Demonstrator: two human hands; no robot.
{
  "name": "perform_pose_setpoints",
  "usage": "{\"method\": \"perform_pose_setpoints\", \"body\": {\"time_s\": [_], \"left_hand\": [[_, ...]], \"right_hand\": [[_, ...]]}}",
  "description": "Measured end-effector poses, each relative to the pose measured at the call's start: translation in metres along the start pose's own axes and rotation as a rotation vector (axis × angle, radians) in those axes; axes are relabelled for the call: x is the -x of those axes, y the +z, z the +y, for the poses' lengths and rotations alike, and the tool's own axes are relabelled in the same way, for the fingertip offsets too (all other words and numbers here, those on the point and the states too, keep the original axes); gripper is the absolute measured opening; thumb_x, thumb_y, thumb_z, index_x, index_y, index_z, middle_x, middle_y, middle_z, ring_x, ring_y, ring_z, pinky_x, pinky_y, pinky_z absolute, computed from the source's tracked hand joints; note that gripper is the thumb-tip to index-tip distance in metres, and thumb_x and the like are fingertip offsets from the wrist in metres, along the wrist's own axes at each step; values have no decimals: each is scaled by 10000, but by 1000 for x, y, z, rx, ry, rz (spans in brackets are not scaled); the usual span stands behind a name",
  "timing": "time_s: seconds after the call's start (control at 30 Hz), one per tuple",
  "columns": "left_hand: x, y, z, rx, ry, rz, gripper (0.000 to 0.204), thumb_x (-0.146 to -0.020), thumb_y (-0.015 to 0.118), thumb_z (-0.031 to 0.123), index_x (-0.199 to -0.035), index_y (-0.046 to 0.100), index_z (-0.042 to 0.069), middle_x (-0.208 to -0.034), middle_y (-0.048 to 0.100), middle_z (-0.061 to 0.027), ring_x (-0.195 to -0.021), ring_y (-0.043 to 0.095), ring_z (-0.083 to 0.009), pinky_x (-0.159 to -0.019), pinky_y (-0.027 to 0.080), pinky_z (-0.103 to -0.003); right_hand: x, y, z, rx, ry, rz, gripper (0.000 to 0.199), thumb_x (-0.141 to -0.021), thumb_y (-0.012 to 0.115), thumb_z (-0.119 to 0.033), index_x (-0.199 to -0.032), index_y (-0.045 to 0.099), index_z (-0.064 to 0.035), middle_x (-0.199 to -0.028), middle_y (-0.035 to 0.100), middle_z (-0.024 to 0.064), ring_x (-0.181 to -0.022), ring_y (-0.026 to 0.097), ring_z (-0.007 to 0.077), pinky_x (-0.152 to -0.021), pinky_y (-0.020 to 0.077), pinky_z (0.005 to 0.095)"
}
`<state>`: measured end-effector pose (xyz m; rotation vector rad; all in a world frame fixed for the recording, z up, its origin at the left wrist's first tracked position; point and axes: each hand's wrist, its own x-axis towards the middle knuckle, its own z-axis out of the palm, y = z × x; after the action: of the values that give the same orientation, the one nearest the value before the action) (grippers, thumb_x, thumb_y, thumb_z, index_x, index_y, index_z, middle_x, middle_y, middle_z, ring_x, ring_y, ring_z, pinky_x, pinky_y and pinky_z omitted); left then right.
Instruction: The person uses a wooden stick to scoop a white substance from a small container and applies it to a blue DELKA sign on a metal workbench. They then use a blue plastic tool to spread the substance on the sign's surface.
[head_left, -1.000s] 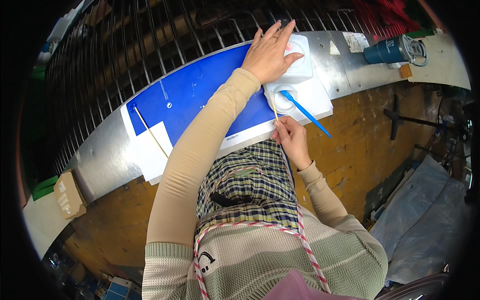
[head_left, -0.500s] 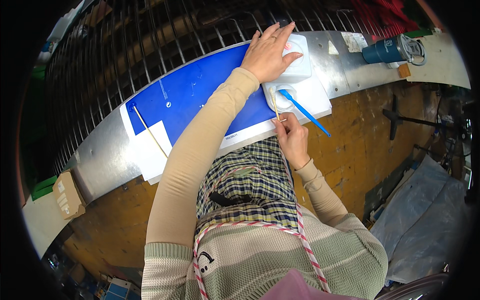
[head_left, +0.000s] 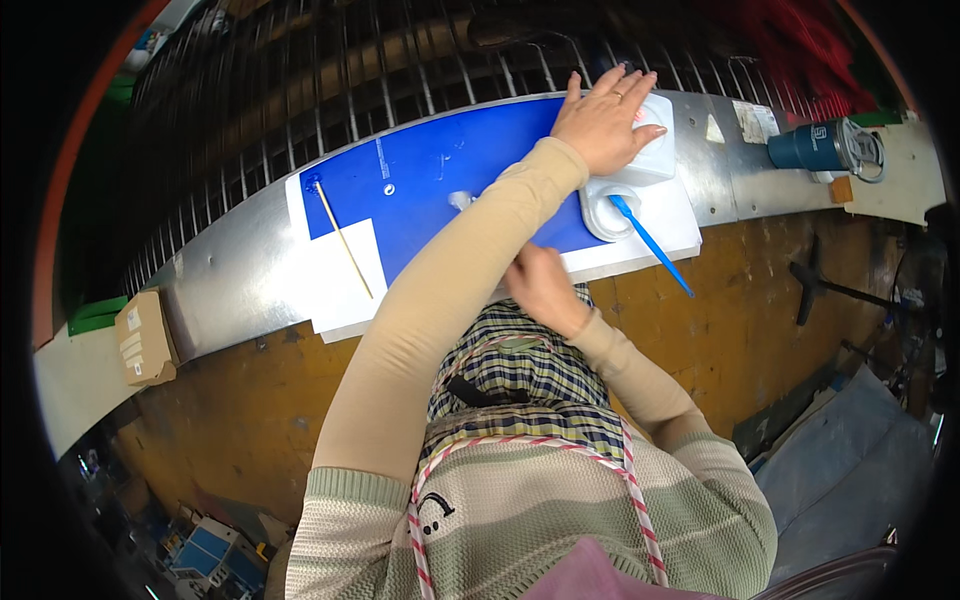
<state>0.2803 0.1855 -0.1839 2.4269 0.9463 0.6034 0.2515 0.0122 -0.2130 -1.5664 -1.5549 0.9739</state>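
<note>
My left hand (head_left: 605, 118) lies with fingers spread on top of a white plastic container (head_left: 655, 150) at the far edge of a blue printed sheet (head_left: 430, 165). My right hand (head_left: 545, 288) is closed at the sheet's near edge, its fingertips hidden behind my left forearm. Beyond that forearm a blurred whitish tip (head_left: 461, 200) shows over the blue; it looks like the end of the wooden stick my right hand holds. A round white tub (head_left: 600, 215) stands below the container, with a blue plastic stick (head_left: 655, 248) leaning out of it.
Another wooden stick (head_left: 345, 245), blue at its tip, rests across the sheet's left part. A teal tumbler (head_left: 815, 148) stands to the right on the metal ledge (head_left: 225, 270). At the left is a cardboard box (head_left: 145, 338). Dark metal bars (head_left: 350, 70) run behind.
My right hand has moved left from beside the white tub, taking the wooden stick out of it, and its fingers now pass behind my left forearm. The whole view has shifted slightly.
</note>
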Motion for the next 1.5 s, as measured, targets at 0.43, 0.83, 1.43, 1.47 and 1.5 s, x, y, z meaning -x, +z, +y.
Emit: {"method": "perform_pose_setpoints", "body": {"time_s": [0.43, 0.83, 1.43, 1.47, 1.5], "left_hand": [[0, -6, 4, 14, -49, -79, 731, -993, 480, 568, -1570, 305, 155, -1607, 337, -69, -1526, 200, -256, -1213, 150, -617], [0, -5, 3, 17, -45, -75, 726, -996, 469, 572, -1575, 292, 171, -1613, 329, -64, -1524, 206, -255, -1214, 165, -609], [-2, -15, -1, -168, 74, -162, 1271, -608, 736, 824, -1598, 227, 211, -1582, 343, -152, -1487, 263, -358, -1165, 240, -663], [-2, -15, -2, -160, 80, -166, 1272, -603, 749, 811, -1598, 227, 213, -1572, 354, -156, -1481, 272, -363, -1166, 248, -654], [-3, -14, -3, -154, 87, -170, 1273, -599, 761, 798, -1597, 228, 216, -1562, 365, -160, -1474, 281, -367, -1167, 256, -644]], "right_hand": [[-129, 167, -83, -223, 18, -341, 285, -964, 641, -230, -886, 648, 44, -655, 680, 175, -627, 701, 311, -654, 538, 424], [-116, 148, -78, 354, -199, -289, 225, -932, 615, -176, -883, 650, 41, -762, 700, 249, -753, 727, 391, -661, 567, 482], [47, -43, 10, 313, 249, 258, 178, -1023, 504, -166, -949, 526, -5, -597, 594, 230, -562, 593, 458, -525, 444, 550], [50, -45, 13, 303, 253, 264, 175, -1022, 505, -163, -946, 523, -6, -598, 589, 233, -560, 590, 458, -525, 439, 551], [55, -46, 16, 290, 252, 256, 173, -1022, 506, -161, -943, 520, -7, -599, 583, 236, -564, 587, 461, -526, 434, 552]]}}
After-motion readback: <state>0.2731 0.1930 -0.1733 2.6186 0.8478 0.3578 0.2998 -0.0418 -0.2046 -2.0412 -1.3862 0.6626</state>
